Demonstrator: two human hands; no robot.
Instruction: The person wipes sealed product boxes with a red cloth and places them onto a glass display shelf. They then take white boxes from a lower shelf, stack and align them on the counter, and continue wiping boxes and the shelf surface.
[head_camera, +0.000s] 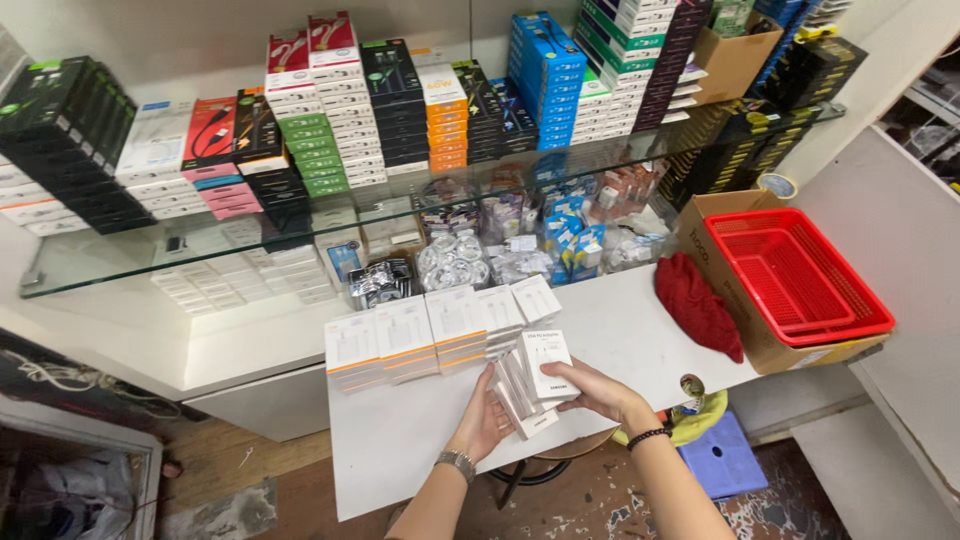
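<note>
Far left of the fingers, up on the glass shelf (60, 268): dark boxes (70, 120), then stacks of red, green, black and orange boxes (330, 110) running right.

Just above and left of the fingers — a row of white boxes with orange edges (405, 342) standing on the white table (400, 440), close together.

Left hand (482, 420): watch on the wrist, fingers curled around the lower end of a fanned stack of small white boxes (530, 378) — gripping from below-left.

Right hand (590, 388): bead bracelet on the wrist, thumb on the top box, fingers closed on the right side of the same stack. Stack sits between both hands, held just over the near edge of the table, tilted.

Above the fingers, under the shelf: bagged white cable coils (455, 262) and small blue packs (565, 230).

Right of the fingers: red cloth (698, 305) on the table, then a red basket (795, 275) sitting on a cardboard box (735, 300). Below right, apart from the right wrist — a blue stool (722, 455) on the floor.
</note>
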